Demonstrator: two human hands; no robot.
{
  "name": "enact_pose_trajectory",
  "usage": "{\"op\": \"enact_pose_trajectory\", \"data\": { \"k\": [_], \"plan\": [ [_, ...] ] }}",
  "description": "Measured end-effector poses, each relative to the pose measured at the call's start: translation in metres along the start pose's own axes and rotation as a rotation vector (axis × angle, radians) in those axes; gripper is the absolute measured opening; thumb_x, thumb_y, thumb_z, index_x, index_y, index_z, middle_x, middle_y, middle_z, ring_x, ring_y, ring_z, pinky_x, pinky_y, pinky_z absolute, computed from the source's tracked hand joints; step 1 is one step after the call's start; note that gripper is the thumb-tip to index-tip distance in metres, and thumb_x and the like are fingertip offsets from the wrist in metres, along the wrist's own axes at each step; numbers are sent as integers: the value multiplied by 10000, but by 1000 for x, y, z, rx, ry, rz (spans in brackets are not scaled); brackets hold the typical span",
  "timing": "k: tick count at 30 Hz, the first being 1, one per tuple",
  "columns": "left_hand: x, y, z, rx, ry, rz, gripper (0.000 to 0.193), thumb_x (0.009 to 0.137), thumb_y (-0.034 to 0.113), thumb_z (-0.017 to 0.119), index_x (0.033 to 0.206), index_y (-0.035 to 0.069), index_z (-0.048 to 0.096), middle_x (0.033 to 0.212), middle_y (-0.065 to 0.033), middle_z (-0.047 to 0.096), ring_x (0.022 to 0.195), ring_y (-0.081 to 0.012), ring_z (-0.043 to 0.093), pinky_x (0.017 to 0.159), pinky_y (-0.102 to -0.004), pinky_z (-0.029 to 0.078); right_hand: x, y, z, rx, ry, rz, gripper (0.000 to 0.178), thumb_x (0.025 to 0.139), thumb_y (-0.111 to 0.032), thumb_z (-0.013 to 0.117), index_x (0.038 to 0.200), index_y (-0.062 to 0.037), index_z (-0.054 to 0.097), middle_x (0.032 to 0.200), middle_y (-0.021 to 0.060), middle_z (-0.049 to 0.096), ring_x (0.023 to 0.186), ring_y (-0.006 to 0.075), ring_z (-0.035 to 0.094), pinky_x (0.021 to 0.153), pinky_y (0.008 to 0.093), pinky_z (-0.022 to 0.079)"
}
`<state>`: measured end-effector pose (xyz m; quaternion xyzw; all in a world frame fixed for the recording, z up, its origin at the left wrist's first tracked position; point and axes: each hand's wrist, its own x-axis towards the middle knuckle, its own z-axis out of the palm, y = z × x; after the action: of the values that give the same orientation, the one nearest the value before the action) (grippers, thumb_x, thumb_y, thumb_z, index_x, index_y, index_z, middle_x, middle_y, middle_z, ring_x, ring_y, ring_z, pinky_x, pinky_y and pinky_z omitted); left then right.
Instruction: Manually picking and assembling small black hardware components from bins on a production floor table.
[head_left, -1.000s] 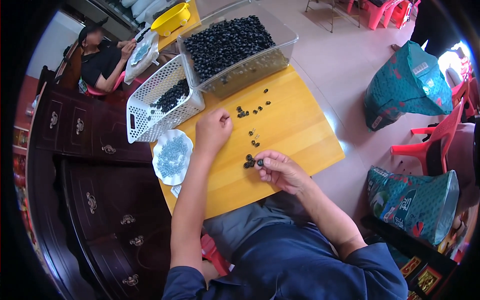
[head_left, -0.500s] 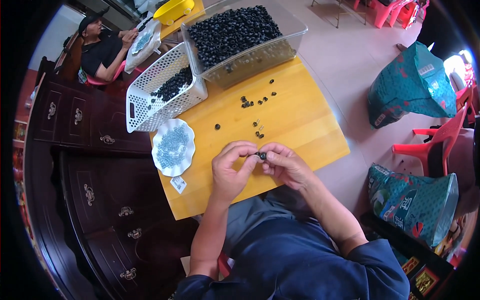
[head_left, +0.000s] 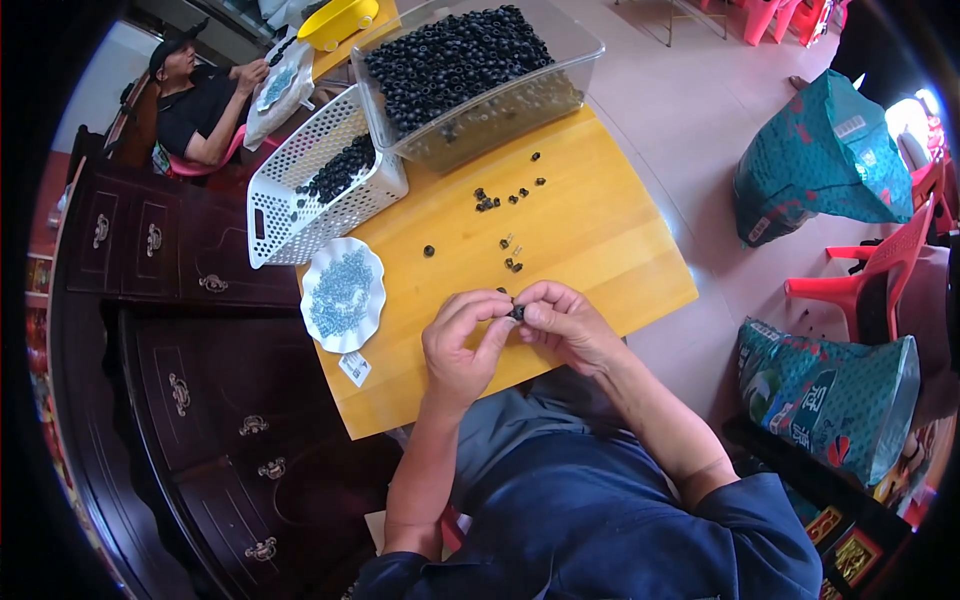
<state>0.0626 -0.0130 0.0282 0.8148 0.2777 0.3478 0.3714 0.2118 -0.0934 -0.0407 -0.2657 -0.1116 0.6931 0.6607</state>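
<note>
Table [head_left: 600, 250] of yellow wood fills the middle of the frame, and over its near edge the left hand [head_left: 464, 340] and right hand [head_left: 568, 325] meet. Both hold a narrow pinch, thumbs against fingers, on a small black piece [head_left: 517, 313] held between their fingertips, near the centre of the frame; the fingers partly cover it, so its exact shape is hard to tell. Another black piece shows just beyond the left fingertips, partly hidden. Farther up the table lie loose black pieces [head_left: 482, 201] in a scattered group, with a few small clear bits below them, and one black ring [head_left: 429, 251] sits apart to the left. A white wavy-edged plate [head_left: 378, 300] of pale blue bits rests at the table's left edge, a paper tag [head_left: 354, 369] just below it. At the top centre stands a clear tub [head_left: 510, 115] heaped with black pieces, and just beside it, to the left, a white basket [head_left: 330, 222] holds more. A person in black [head_left: 195, 110] sits at the upper left; teal bags [head_left: 800, 150] and a red chair [head_left: 880, 270] occupy the right side.
</note>
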Motion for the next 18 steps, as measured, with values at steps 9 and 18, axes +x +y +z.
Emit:
{"op": "enact_pose_trajectory", "data": {
  "k": [9, 18],
  "plan": [
    [-2, -1, 6, -41, 46, 28, 164, 773, -68, 723, 915, 0, 679, 937, -127, 697, 884, -266, 679, 798, -337, 530, 0, 2, -5, 60, -39, 23, 209, 934, -145, 688, 1106, -35, 642, 967, 58, 688, 807, 128, 657, 795, 276, 549],
    [-2, -3, 8, -46, 47, 28, 149, 788, -58, 718, 919, -1, 675, 939, -127, 695, 879, -263, 672, 797, -335, 527, 0, 2, -4, 94, -63, 14, 195, 942, -143, 682, 1102, -38, 646, 979, 58, 694, 814, 126, 657, 801, 279, 550]
  ]
}}
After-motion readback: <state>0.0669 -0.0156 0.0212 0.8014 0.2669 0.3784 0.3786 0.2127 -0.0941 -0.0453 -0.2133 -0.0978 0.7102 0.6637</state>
